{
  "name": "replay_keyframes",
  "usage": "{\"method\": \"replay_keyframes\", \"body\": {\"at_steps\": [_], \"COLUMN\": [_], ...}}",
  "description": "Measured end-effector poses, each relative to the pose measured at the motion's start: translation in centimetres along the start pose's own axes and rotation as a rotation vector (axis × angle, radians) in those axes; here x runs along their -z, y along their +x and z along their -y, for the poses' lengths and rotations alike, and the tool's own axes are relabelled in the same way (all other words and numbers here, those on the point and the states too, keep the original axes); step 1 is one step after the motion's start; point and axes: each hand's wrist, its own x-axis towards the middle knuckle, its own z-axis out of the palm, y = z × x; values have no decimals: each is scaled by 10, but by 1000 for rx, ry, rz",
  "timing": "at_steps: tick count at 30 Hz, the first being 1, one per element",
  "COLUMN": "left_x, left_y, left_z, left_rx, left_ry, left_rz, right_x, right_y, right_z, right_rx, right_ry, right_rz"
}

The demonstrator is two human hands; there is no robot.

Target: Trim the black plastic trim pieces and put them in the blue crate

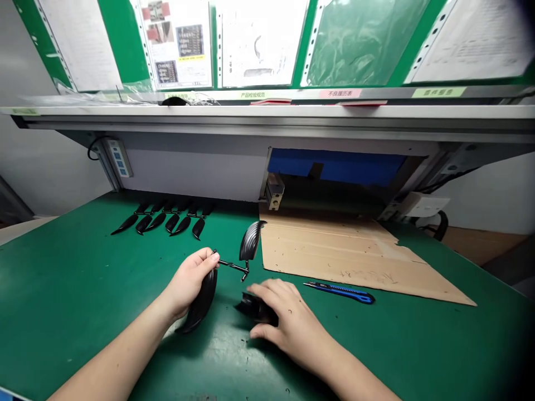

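Note:
My left hand (pixel 193 279) is closed in a pinch on the black plastic sprue (pixel 232 267), raised above the table. One ribbed, curved black blade (pixel 250 243) stands up from the sprue's right end. Another black blade (pixel 203 301) hangs down beside my left fingers. My right hand (pixel 288 312), palm down and low over the green table, has its fingers curled around a dark curved plastic piece (pixel 256 308). That piece is slightly blurred, and my fingers partly cover it.
Several black blade mouldings (pixel 167 217) lie in a row at the back left. A blue box cutter (pixel 340 291) rests right of my right hand, in front of a flat cardboard sheet (pixel 334 250). A metal shelf edge (pixel 267 120) spans above the green table (pixel 75 289).

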Motion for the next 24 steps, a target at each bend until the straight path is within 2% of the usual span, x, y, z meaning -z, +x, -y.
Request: {"method": "replay_keyframes", "body": {"at_steps": [4, 6, 8, 10, 12, 14, 15, 17, 19, 21, 23, 24], "left_x": [5, 5, 3, 0, -4, -7, -8, -11, -14, -16, -19, -22], "left_y": [-2, -5, -10, -15, -20, -23, -23, -23, -20, -17, -15, -15], "left_z": [-4, -7, -9, -11, -12, -10, -9, -5, -1, 3, 6, 8], "left_rx": [19, 32, 33, -21, -86, -85, -55, 12, 81, 145, 143, 113], "left_ry": [37, 106, 214, 331, 358, 270, 208, 116, 55, -13, -67, -82], "left_rz": [62, 198, 388, 536, 615, 654, 658, 618, 523, 400, 254, 192], "right_x": [1, 9, 15, 17, 16, 15, 15, 15, 17, 20, 23, 23], "right_y": [1, 0, -1, -2, -4, -7, -8, -8, -8, -6, -4, -3], "right_z": [-6, -7, -2, 8, 18, 26, 27, 22, 10, -5, -13, -12], "right_rx": [90, 164, 240, 291, 307, 303, 285, 190, 19, -178, -329, -359], "right_ry": [-142, -287, -380, -339, -184, -35, -8, -95, -277, -344, -209, -108], "right_rz": [-407, -505, -397, -181, 25, 181, 216, 181, 56, -85, -220, -275]}}
